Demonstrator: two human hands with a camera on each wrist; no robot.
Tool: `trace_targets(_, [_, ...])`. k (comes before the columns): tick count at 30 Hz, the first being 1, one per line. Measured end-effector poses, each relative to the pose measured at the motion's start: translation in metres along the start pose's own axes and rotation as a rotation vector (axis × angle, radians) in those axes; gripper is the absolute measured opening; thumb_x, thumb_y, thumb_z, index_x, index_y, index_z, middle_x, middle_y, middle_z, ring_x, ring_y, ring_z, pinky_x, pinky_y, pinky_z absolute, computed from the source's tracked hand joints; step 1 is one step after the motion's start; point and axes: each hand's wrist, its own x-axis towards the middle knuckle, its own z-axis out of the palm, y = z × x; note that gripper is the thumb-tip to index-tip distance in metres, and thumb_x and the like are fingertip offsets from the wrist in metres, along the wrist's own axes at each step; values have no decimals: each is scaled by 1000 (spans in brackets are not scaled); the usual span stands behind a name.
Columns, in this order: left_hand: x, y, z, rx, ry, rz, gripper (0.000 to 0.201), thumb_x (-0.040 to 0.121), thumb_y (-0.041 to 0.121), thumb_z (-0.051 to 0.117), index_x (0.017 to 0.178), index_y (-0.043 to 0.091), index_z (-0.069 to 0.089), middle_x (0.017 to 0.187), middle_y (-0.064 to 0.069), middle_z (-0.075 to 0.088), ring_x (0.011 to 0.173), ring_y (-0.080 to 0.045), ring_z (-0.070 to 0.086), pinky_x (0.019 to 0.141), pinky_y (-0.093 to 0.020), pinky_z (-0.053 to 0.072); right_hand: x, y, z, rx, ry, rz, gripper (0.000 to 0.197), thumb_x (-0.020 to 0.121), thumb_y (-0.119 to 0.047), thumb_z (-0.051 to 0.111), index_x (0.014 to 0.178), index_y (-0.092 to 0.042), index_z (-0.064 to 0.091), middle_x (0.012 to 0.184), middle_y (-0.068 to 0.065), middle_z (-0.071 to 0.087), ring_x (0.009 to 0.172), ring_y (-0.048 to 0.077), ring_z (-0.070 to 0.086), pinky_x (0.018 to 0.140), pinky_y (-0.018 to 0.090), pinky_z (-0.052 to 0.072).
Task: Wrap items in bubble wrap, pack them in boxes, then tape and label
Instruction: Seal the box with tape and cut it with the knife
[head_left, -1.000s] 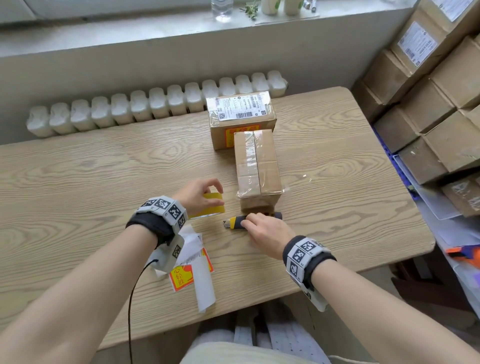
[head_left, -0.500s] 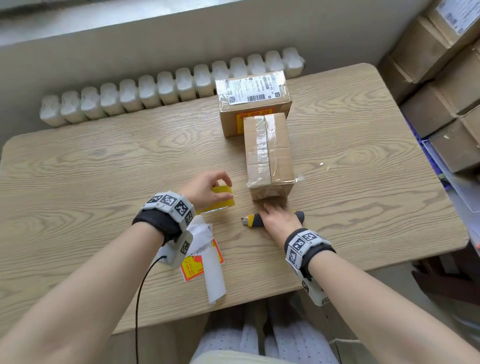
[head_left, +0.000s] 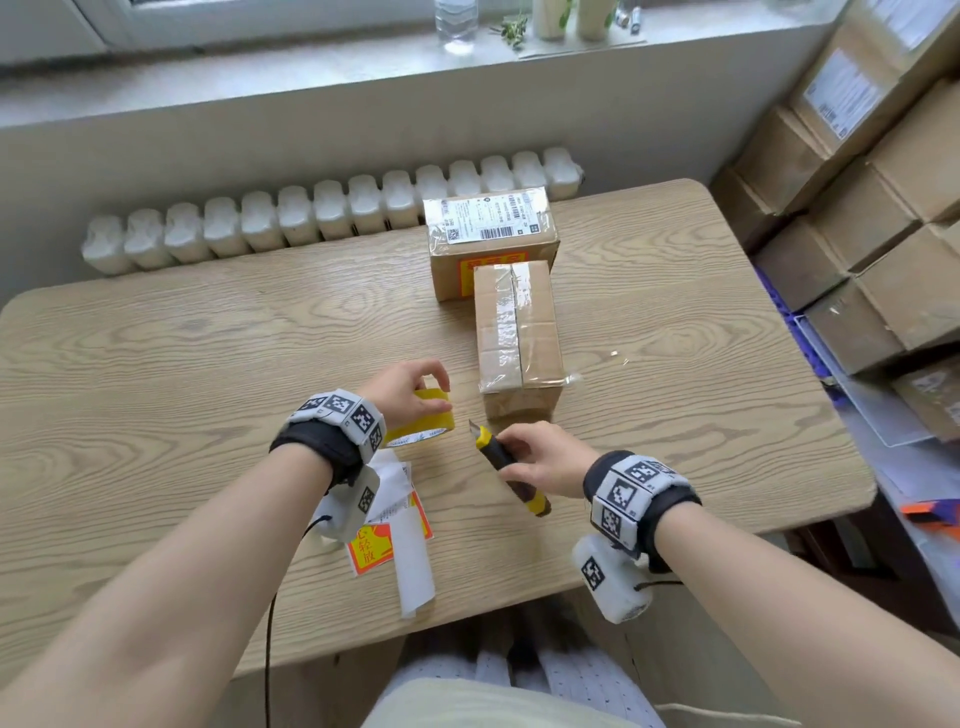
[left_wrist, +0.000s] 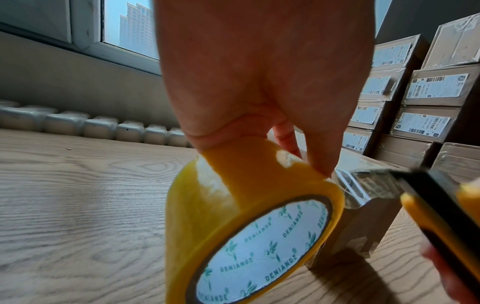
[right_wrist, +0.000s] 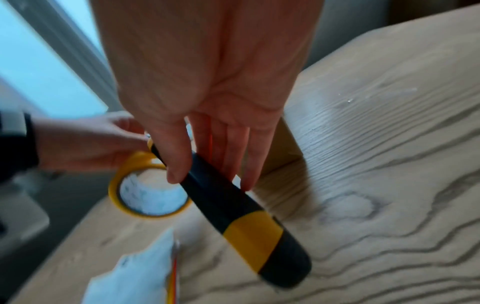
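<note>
A taped cardboard box (head_left: 517, 332) lies lengthwise on the wooden table (head_left: 182, 364), with a loose flap of clear tape at its near end. My left hand (head_left: 402, 392) grips a yellow tape roll (head_left: 423, 423) (left_wrist: 249, 216) standing on the table just left of that box. My right hand (head_left: 535, 457) pinches a black and yellow utility knife (head_left: 511, 470) (right_wrist: 233, 209) between thumb and fingers, lifted off the table, its tip pointing up-left toward the roll. The knife (left_wrist: 441, 216) shows at the right edge of the left wrist view.
A second box (head_left: 491, 236) with a white shipping label stands behind the taped one. Label sheets and an orange sticker (head_left: 392, 530) lie by the near table edge under my left wrist. Stacked labelled boxes (head_left: 872, 208) fill the right side. A radiator (head_left: 322, 213) runs behind the table.
My right hand has picked the knife up off the table and turned it from lying sideways to pointing up-left. The left hand stays on the tape roll.
</note>
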Motion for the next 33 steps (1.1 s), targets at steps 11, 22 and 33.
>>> trace_targets(11, [-8, 8, 8, 78, 143, 4, 22, 96, 38, 48, 105, 21, 59, 95, -4, 60, 91, -22, 56, 73, -31, 41, 0, -40, -8, 629, -34, 149, 19, 96, -6, 49, 106, 3, 61, 85, 12, 59, 72, 17, 60, 70, 29, 57])
trace_targets(22, [-9, 12, 19, 180, 257, 4, 16, 94, 41, 47, 97, 28, 56, 90, 1, 60, 84, -23, 57, 73, -36, 50, 6, -53, -5, 556, 21, 270, 22, 96, -10, 50, 103, 7, 62, 69, 6, 56, 61, 15, 59, 58, 28, 56])
trace_targets(33, [-12, 10, 20, 209, 261, -26, 19, 96, 41, 44, 103, 28, 55, 90, -1, 61, 78, -22, 54, 69, -33, 47, 5, -45, -1, 431, -9, 356, 30, 95, -16, 53, 111, 8, 60, 75, 13, 61, 64, 22, 62, 64, 34, 57])
